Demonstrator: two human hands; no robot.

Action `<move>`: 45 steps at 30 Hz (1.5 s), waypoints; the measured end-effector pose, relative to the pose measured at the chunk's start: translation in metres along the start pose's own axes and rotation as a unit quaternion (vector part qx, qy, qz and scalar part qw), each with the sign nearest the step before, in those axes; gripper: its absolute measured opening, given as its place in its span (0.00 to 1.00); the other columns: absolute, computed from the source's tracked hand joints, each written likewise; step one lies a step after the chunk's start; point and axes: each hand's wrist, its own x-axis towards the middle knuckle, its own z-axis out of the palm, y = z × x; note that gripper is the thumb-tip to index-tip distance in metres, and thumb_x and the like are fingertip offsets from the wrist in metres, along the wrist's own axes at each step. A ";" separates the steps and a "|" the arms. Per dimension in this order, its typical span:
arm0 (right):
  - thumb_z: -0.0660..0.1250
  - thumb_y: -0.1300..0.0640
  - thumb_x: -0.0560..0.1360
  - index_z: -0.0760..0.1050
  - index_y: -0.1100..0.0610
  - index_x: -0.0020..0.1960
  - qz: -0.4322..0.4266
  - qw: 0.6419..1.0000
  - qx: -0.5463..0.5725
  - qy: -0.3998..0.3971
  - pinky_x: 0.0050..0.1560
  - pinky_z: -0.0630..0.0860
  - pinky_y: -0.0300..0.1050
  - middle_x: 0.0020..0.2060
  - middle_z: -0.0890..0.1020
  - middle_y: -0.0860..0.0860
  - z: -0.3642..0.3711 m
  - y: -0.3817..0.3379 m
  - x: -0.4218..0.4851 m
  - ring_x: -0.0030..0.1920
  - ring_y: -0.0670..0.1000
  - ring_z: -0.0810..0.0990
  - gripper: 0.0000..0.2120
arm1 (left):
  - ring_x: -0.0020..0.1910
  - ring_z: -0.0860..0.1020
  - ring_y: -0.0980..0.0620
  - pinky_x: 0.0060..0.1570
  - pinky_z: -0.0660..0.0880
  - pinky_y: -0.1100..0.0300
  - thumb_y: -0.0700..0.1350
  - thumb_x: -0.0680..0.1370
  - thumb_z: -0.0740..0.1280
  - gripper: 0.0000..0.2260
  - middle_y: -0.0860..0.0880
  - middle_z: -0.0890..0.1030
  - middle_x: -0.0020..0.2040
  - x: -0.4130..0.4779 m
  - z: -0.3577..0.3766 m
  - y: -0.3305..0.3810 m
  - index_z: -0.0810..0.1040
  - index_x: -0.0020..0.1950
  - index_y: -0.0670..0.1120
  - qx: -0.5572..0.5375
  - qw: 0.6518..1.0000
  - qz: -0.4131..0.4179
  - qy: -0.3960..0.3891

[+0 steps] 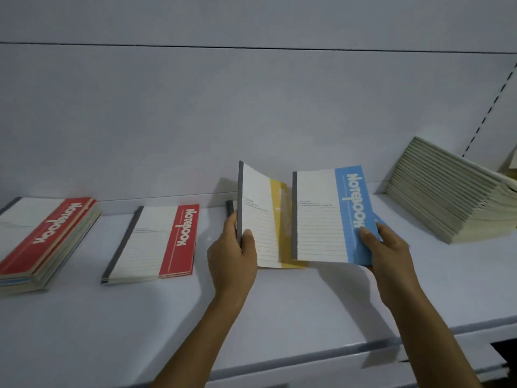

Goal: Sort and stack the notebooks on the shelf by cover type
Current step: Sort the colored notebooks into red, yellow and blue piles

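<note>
Starting far left: a stack of notebooks (42, 242) lies flat on the white shelf (112, 317), red-strip cover on top, mixed edge colours below. Just right of it, well apart, is a short red-cover stack (156, 242), flat, grey spine to the left.

The left hand (232, 256) comes up from bottom centre with the forearm angled up and slightly right and the wrist straight. It grips the yellow-strip notebook (263, 219) at the lower spine, thumb on the front cover, fingers wrapped behind. The notebook stands nearly upright, spine edge toward the camera, yellow strip blurred. Cannot tell whether its lower edge touches the shelf. Behind this hand the dark spine of another notebook (230, 207) peeks out, mostly hidden.

Beside it is the blue-strip notebook (330, 217), raised off the shelf with its cover facing the camera, its grey spine overlapping the yellow strip. Contact between the two is unclear. The right hand (389, 247) reaches in from lower right, forearm slanting up-left, and pinches the lower blue strip, thumb on the front, fingers behind the back cover.

Far right is a thick leaning pile of pale notebooks (436, 191), edges toward the camera, tipped toward the back panel (251, 107). Its cover colours are not readable.
</note>
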 end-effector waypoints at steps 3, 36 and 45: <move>0.63 0.56 0.79 0.76 0.51 0.53 -0.021 0.999 -0.051 -0.003 0.45 0.76 0.49 0.47 0.81 0.52 -0.017 0.001 0.032 0.43 0.51 0.79 0.04 | 0.63 0.73 0.46 0.63 0.69 0.47 0.45 0.79 0.62 0.19 0.46 0.76 0.64 0.006 0.007 -0.015 0.67 0.70 0.46 0.146 0.988 -0.042 -0.011; 0.55 0.21 0.64 0.73 0.49 0.65 -0.304 0.768 -0.532 -0.184 0.63 0.68 0.45 0.65 0.74 0.45 -0.061 0.039 0.089 0.65 0.48 0.71 0.42 | 0.58 0.78 0.52 0.58 0.73 0.55 0.58 0.70 0.73 0.19 0.52 0.81 0.57 -0.010 0.015 -0.016 0.83 0.54 0.48 0.229 0.948 0.184 -0.119; 0.57 0.25 0.66 0.75 0.48 0.64 -0.336 0.758 -0.526 -0.190 0.64 0.67 0.44 0.64 0.76 0.49 -0.060 0.035 0.084 0.65 0.51 0.72 0.37 | 0.60 0.75 0.54 0.58 0.67 0.60 0.62 0.70 0.70 0.20 0.56 0.79 0.59 -0.003 0.018 -0.016 0.81 0.57 0.52 0.260 0.941 0.173 -0.134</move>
